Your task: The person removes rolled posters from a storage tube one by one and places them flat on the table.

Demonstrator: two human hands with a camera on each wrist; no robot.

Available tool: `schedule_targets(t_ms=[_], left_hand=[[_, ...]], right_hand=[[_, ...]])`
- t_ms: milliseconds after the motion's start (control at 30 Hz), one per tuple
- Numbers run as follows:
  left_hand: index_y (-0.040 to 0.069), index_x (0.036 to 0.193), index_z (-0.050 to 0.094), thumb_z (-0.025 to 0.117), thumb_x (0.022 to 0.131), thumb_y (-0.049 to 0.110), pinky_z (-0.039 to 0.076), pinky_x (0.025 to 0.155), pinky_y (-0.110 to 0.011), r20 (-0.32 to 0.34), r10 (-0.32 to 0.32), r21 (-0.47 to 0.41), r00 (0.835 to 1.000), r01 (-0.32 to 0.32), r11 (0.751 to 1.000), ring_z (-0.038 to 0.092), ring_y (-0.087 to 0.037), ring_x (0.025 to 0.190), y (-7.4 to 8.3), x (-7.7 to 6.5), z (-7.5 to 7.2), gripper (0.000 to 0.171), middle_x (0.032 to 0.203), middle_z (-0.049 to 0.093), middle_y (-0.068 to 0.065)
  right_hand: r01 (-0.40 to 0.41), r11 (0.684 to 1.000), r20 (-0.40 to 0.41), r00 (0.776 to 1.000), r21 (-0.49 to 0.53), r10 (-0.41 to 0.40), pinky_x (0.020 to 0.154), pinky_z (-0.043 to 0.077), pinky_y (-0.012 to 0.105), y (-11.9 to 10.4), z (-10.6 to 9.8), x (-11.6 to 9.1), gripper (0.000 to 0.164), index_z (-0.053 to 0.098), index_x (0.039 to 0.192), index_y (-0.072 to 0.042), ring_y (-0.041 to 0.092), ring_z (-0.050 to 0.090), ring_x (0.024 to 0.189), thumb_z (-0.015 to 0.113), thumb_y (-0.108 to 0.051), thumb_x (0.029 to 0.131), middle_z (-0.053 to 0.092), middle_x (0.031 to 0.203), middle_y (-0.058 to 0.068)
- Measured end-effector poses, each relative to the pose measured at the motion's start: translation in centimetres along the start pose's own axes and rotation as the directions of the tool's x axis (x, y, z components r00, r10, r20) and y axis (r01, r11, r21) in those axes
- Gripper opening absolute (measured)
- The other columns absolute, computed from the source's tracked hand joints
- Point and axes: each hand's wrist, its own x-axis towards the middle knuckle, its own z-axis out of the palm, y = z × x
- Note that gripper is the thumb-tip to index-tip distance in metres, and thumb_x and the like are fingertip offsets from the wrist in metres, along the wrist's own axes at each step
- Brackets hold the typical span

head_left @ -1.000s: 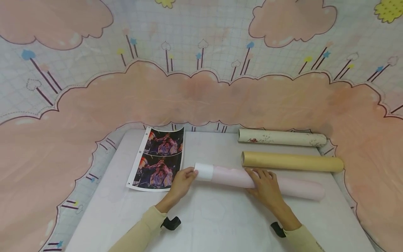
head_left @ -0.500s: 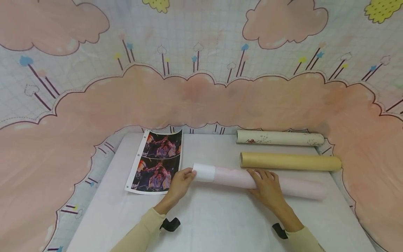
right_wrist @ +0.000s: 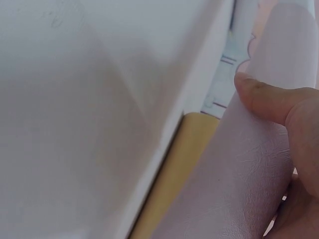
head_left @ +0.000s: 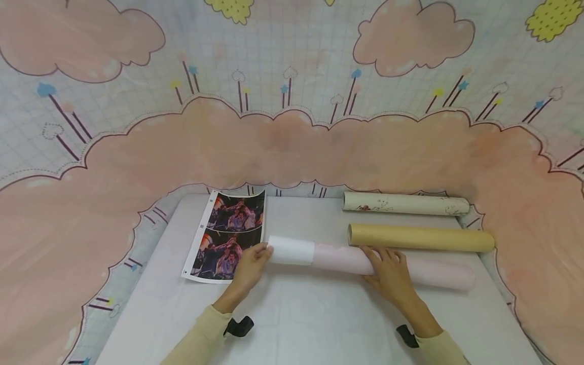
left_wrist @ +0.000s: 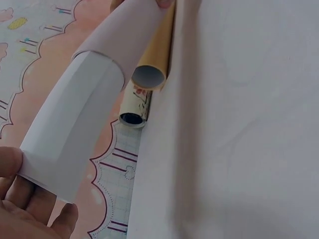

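My right hand grips a pale pink tube around its middle, thumb on the near side. Out of the tube's left end sticks a rolled sheet of white paper. My left hand pinches the outer end of that white roll between thumb and fingers. In the left wrist view the white paper runs up into the pink tube's round mouth. In the right wrist view the thumb presses along the textured pink surface.
Behind lie a yellow tube and a cream tube with a floral print. A printed sheet with two photos lies at the left on the white table. A cloud-patterned cloth hangs behind.
My left hand has moved left with the end of the white paper, and a longer stretch of it shows outside the pink tube. My right hand has kept its grip nearly in place.
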Motion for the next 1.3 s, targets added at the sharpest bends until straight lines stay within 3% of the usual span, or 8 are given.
schedule_targets(t_ms=[233,400,567,767,900,1033,1133,1300], left_hand=[[0.0,0.111,0.07,0.062,0.097,0.02,0.044,0.064,-0.026,-0.021,-0.004,-0.009,1.0,0.004,1.0,0.056,-0.014,0.075,-0.3,0.1,-0.9,0.026,0.093,0.074,-0.012],[0.0,0.105,0.07,0.061,0.097,0.019,0.026,0.048,-0.023,-0.012,0.005,-0.07,1.0,-0.006,0.998,0.032,-0.007,0.053,-0.1,0.0,-1.5,0.022,0.06,0.045,0.004],[0.0,0.108,0.068,0.059,0.099,0.02,0.025,0.042,-0.022,0.019,-0.03,-0.119,0.999,0.032,0.992,0.031,-0.004,0.045,-0.1,-0.1,-2.0,0.024,0.054,0.038,0.008],[0.0,0.113,0.068,0.058,0.099,0.021,0.031,0.045,-0.021,0.016,-0.015,-0.122,1.0,0.017,0.992,0.039,-0.005,0.049,-0.2,0.3,-2.5,0.027,0.063,0.054,0.003],[0.002,0.114,0.069,0.058,0.099,0.022,0.046,0.066,-0.022,-0.009,-0.005,-0.079,1.0,0.004,0.997,0.056,-0.012,0.073,-0.4,0.5,-2.7,0.027,0.093,0.073,-0.01],[0.002,0.116,0.069,0.057,0.1,0.024,0.05,0.082,-0.028,-0.011,-0.015,-0.053,1.0,0.014,0.998,0.062,-0.019,0.093,-0.6,0.6,-2.9,0.03,0.112,0.072,-0.016],[0.001,0.117,0.068,0.057,0.1,0.025,0.05,0.077,-0.025,0.002,-0.024,-0.046,1.0,0.024,0.999,0.062,-0.016,0.091,-0.7,0.5,-3.1,0.032,0.114,0.071,-0.018],[0.002,0.12,0.066,0.056,0.101,0.023,0.034,0.048,-0.021,0.006,-0.038,-0.075,0.999,0.039,0.996,0.042,-0.007,0.056,-1.0,0.5,-3.4,0.03,0.106,0.07,-0.019]], right_hand=[[0.013,1.0,-0.021,1.0,0.002,-0.013,0.097,0.036,0.059,0.3,0.1,-0.6,0.084,0.053,0.138,-0.02,0.038,0.058,0.113,0.092,-0.027,0.063,0.061,0.123,0.012],[0.022,1.0,-0.037,0.999,0.01,-0.022,0.097,0.035,0.059,0.5,0.2,-0.6,0.084,0.053,0.138,-0.02,0.039,0.058,0.112,0.092,-0.026,0.063,0.061,0.122,0.013],[0.021,1.0,-0.032,0.999,0.005,-0.021,0.097,0.035,0.059,1.0,0.3,-0.7,0.084,0.053,0.137,-0.021,0.038,0.058,0.112,0.092,-0.028,0.063,0.062,0.122,0.013],[0.035,0.999,-0.039,0.999,-0.004,-0.035,0.096,0.036,0.059,1.4,0.3,-0.3,0.084,0.052,0.138,-0.021,0.039,0.058,0.113,0.091,-0.029,0.064,0.062,0.122,0.013],[0.035,0.999,-0.041,0.999,-0.006,-0.035,0.097,0.036,0.059,1.6,0.2,-0.1,0.084,0.052,0.138,-0.021,0.039,0.057,0.113,0.092,-0.029,0.064,0.061,0.123,0.013],[0.035,0.999,-0.036,0.999,0.006,-0.034,0.097,0.035,0.059,1.7,0.1,-0.2,0.084,0.053,0.138,-0.021,0.039,0.057,0.113,0.092,-0.026,0.063,0.061,0.122,0.013],[0.039,0.999,-0.028,0.999,0.011,-0.038,0.097,0.035,0.059,1.7,0.2,-0.3,0.084,0.053,0.138,-0.021,0.039,0.058,0.112,0.092,-0.026,0.063,0.061,0.121,0.013],[0.034,0.999,-0.027,0.999,0.003,-0.034,0.097,0.035,0.06,1.9,0.3,-0.3,0.084,0.052,0.138,-0.022,0.04,0.058,0.112,0.092,-0.027,0.064,0.061,0.122,0.013]])
